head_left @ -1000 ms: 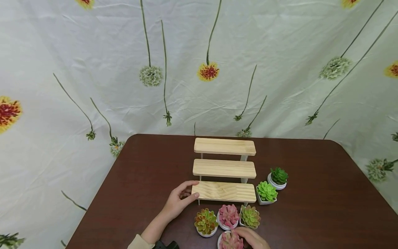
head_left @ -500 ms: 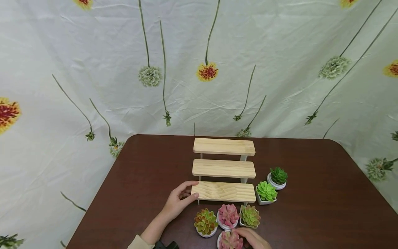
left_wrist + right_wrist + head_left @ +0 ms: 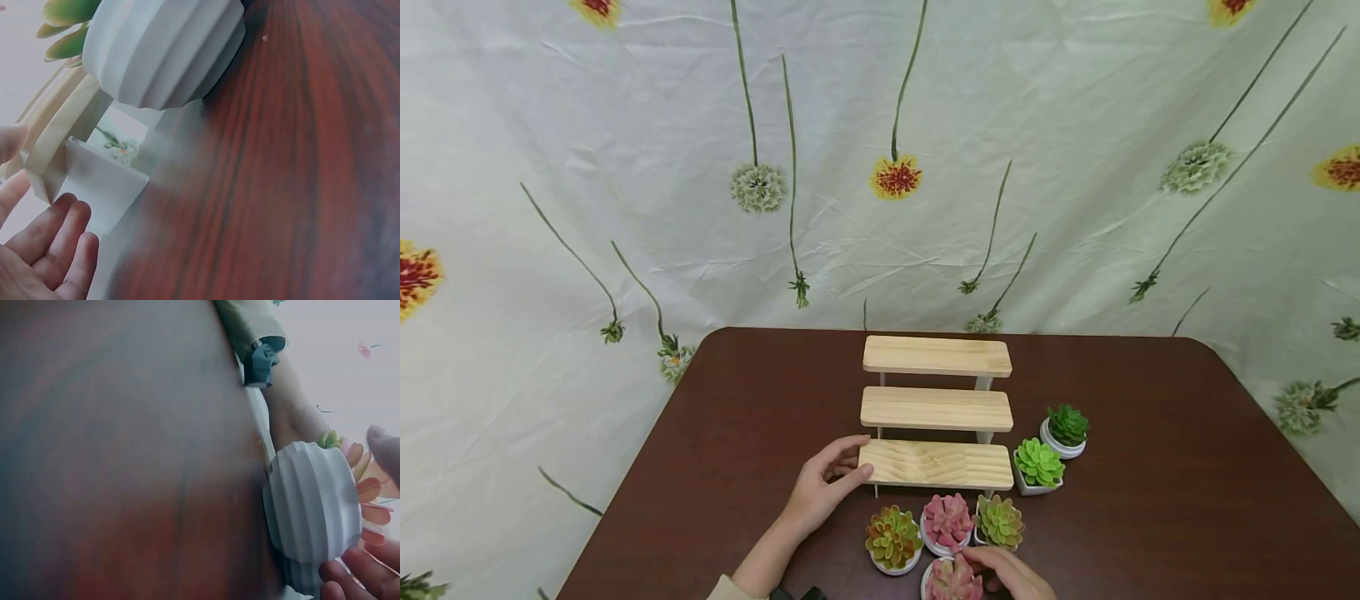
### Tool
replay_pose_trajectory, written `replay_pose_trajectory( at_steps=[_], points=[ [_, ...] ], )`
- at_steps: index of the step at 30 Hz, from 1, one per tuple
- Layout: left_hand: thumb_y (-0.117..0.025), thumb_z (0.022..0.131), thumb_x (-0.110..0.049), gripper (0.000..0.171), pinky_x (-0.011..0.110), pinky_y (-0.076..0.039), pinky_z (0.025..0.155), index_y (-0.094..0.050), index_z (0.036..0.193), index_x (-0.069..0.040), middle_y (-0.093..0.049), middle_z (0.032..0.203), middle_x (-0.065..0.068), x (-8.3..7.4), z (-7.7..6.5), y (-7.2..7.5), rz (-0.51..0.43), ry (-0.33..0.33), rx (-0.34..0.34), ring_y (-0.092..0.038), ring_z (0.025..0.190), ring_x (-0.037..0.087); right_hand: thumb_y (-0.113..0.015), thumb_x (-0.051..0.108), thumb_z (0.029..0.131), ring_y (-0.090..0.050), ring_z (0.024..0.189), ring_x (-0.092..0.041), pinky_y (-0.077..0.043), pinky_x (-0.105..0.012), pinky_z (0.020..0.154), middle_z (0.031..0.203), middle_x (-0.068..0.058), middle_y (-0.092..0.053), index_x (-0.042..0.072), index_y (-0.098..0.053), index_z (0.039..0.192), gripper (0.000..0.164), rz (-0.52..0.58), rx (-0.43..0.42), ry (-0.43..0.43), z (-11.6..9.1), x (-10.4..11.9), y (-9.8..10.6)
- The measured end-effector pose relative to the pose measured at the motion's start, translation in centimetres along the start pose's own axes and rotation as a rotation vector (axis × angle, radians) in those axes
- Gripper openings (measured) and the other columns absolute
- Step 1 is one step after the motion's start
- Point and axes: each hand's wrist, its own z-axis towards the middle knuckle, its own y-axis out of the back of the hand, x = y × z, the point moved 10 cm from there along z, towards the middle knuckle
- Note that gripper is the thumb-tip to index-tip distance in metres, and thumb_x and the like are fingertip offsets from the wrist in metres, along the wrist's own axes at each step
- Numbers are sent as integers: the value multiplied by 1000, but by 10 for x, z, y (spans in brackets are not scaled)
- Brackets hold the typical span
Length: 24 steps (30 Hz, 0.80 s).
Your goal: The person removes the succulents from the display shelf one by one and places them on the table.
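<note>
A three-tier wooden display stand (image 3: 936, 464) with clear supports stands mid-table. My left hand (image 3: 820, 492) grips the left end of its lowest shelf, thumb at the front corner and index finger at the back one. At the bottom edge of the head view, my right hand (image 3: 1011, 573) holds the right side of a pink potted succulent (image 3: 953, 581). The right wrist view shows fingers against its ribbed white pot (image 3: 312, 503). Behind it stand another pink succulent (image 3: 947, 522), a red-green succulent (image 3: 893, 539) and a pale green succulent (image 3: 1000, 522).
Right of the stand, a bright green succulent (image 3: 1039, 463) in a square white pot and a dark green succulent (image 3: 1067, 426) in a round one stand close together. The brown table (image 3: 1150, 467) reaches back to a flower-printed cloth (image 3: 850, 108).
The head view has shifted slightly, so everything sits a little further left. Both hands keep their places on the stand and the pink succulent.
</note>
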Motion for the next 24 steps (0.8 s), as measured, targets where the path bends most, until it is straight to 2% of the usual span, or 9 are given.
replay_pose_trajectory(
  at_steps=[3,6,8,11,15,20,24],
  points=[
    [-67,86,-6,37,31,-51,78,-59,121,3,-65,107,16,1,0,4,17,11,-8,-61,91,19,-69,7,82,-56,93,-5,-49,-22,64,111,-6,-60,6,-52,126,47,11,37,6,4,3,3],
    [-67,86,-8,37,31,-51,76,-59,121,0,-66,105,13,12,0,10,40,32,-19,-62,88,17,-70,8,81,-56,91,-4,-49,-23,65,111,-4,-60,5,-53,126,48,20,46,-7,7,6,6],
    [-68,86,-10,36,31,-51,76,-60,121,-2,-66,104,12,19,0,15,76,31,-28,-62,87,16,-71,10,80,-57,88,-3,-49,-23,64,107,-1,-61,5,-55,123,46,3,19,-26,9,8,10],
    [-70,86,-17,36,32,-51,76,-63,119,-8,-67,102,8,24,1,25,135,27,-47,-62,86,14,-73,15,81,-58,84,-4,-48,-22,61,100,4,-63,8,-60,117,39,-37,-58,-98,11,11,18],
    [-72,84,-24,36,34,-50,78,-65,117,-12,-67,100,5,15,1,36,233,-13,-71,-61,87,14,-75,18,81,-59,79,-4,-48,-21,59,94,5,-65,11,-65,109,31,-99,-142,-154,15,16,29],
    [-74,82,-28,35,36,-50,75,-66,115,-19,-66,99,0,-4,0,45,378,-98,-92,-60,86,15,-74,15,81,-57,76,-4,-49,-22,58,90,8,-64,13,-67,105,24,-139,-161,-184,23,21,42],
    [-74,82,-29,33,35,-51,75,-66,113,-25,-64,109,-10,-20,-3,48,445,-164,-108,-60,90,10,-75,14,80,-55,73,-1,-48,-22,58,90,13,-62,18,-68,103,25,-234,-198,-159,30,26,56]
  ],
)
